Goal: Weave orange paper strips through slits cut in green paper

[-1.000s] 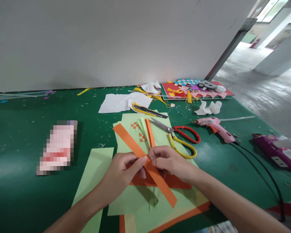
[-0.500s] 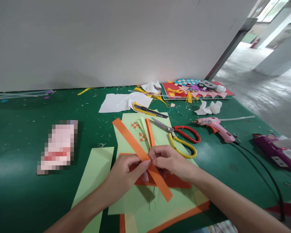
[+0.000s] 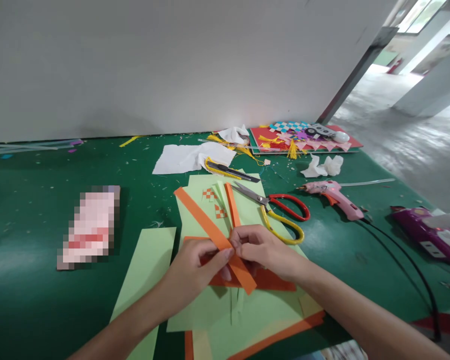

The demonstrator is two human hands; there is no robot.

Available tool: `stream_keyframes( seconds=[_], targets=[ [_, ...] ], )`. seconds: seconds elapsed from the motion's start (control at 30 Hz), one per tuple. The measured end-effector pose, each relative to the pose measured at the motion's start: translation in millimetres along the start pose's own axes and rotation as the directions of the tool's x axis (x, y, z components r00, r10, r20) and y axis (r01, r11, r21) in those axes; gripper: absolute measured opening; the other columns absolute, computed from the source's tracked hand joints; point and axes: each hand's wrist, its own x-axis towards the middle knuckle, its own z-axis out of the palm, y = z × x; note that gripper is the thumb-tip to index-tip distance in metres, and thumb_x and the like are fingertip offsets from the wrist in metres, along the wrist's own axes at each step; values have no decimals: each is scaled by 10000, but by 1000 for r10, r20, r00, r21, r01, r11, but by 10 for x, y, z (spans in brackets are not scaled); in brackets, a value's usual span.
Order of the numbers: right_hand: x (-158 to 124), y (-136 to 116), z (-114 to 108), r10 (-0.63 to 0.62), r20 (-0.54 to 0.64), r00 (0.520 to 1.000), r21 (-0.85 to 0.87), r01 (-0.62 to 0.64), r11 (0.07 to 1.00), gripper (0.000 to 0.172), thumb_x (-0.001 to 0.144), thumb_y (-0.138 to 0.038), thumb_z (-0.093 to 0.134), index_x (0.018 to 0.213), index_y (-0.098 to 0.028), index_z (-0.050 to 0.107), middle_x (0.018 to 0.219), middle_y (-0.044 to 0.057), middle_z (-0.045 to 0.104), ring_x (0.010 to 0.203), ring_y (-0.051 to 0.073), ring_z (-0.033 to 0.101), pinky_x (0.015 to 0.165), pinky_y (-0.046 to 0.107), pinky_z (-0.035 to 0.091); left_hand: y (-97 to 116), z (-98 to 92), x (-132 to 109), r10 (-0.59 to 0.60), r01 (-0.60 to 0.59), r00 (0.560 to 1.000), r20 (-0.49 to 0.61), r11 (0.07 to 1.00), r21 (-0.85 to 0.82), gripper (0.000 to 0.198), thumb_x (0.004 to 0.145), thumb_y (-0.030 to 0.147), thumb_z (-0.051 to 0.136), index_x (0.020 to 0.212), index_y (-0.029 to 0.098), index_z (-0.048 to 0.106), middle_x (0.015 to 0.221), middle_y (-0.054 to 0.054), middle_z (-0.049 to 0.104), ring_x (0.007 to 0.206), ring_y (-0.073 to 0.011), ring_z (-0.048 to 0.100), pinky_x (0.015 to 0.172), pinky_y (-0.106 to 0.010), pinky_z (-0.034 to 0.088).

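Sheets of pale green paper [image 3: 150, 260] lie left of centre on the green table [image 3: 41, 300]. Over them, the left hand [image 3: 195, 270] pinches a long orange strip [image 3: 200, 215] that runs slantwise. The right hand [image 3: 264, 247] pinches the same strip just beside it, fingertips almost meeting. Scissors [image 3: 264, 202] lie near on the right, and a pink glue gun [image 3: 332, 190] lies farther on.

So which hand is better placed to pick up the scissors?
Likely the right hand: the scissors lie just beyond it, handles nearest. The left hand is farther off. Both pinch the orange strip.
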Motion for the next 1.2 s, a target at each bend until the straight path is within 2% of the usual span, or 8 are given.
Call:
stream_keyframes(
  seconds=[0.17, 0.23, 0.33, 0.43, 0.5, 0.6, 0.73, 1.2],
  targets=[
    [-3, 0, 9, -7, 22, 1000, 15, 6, 1000, 76, 708, -121, 449, 668, -185, 460, 501, -62, 470, 443, 73, 443, 438, 190, 309, 41, -42, -17, 45, -31, 985, -165, 996, 88, 406, 916, 349, 516, 563, 168, 602, 561, 10, 644, 535, -110, 533, 551, -209, 400],
    [-4, 5, 5, -10, 29, 1000, 14, 9, 1000, 80, 701, -116, 447, 664, -187, 453, 493, -66, 465, 429, 67, 420, 429, 190, 295, 47, -63, -10, 52, -33, 980, -193, 995, 98, 412, 917, 353, 514, 560, 169, 603, 551, 16, 637, 530, -104, 509, 541, -203, 388],
    [-3, 13, -4, 0, 19, 1000, -2, 0, 1000, 75, 699, -122, 447, 664, -187, 456, 476, -70, 460, 416, 64, 413, 414, 184, 275, 30, -64, 7, 23, -14, 986, -164, 999, 52, 382, 910, 374, 526, 605, 167, 627, 588, 10, 661, 558, -113, 541, 552, -203, 407],
    [-1, 16, -6, 3, 11, 1000, -3, -3, 1000, 68, 702, -127, 447, 676, -187, 468, 478, -70, 466, 416, 63, 414, 415, 182, 278, 1, -37, 15, -11, 11, 999, -46, 1000, -13, 341, 905, 397, 536, 696, 161, 667, 658, -10, 700, 611, -138, 610, 572, -213, 441],
    [0, 14, -3, 0, 12, 1000, -3, 0, 1000, 68, 706, -130, 447, 678, -186, 473, 477, -68, 472, 420, 65, 408, 420, 185, 281, -7, -20, 12, -1, 1, 1000, -7, 1000, -6, 358, 910, 390, 529, 677, 157, 669, 651, -17, 703, 614, -146, 628, 584, -220, 451],
    [3, 5, 2, -2, 13, 1000, -21, 2, 1000, 66, 709, -134, 449, 677, -185, 476, 466, -64, 479, 423, 67, 402, 423, 188, 278, 8, -12, 2, 38, -34, 997, -71, 998, 50, 381, 907, 355, 538, 597, 161, 644, 604, -6, 690, 578, -130, 606, 585, -215, 441],
    [11, -3, 5, -4, 16, 1000, -28, 5, 1000, 72, 702, -132, 443, 660, -187, 463, 466, -60, 479, 417, 65, 391, 415, 188, 265, 36, -18, -6, 53, -45, 986, -159, 997, 58, 338, 898, 322, 556, 607, 175, 647, 582, 20, 681, 553, -107, 578, 569, -191, 429],
    [10, 14, -21, -14, 30, 999, -24, 15, 1000, 78, 708, -129, 440, 668, -188, 473, 439, -61, 475, 420, 69, 361, 419, 193, 257, 18, -58, 8, 60, -46, 962, -266, 997, 61, 362, 888, 346, 571, 571, 176, 611, 570, 20, 664, 553, -107, 576, 568, -192, 439]
  ],
)
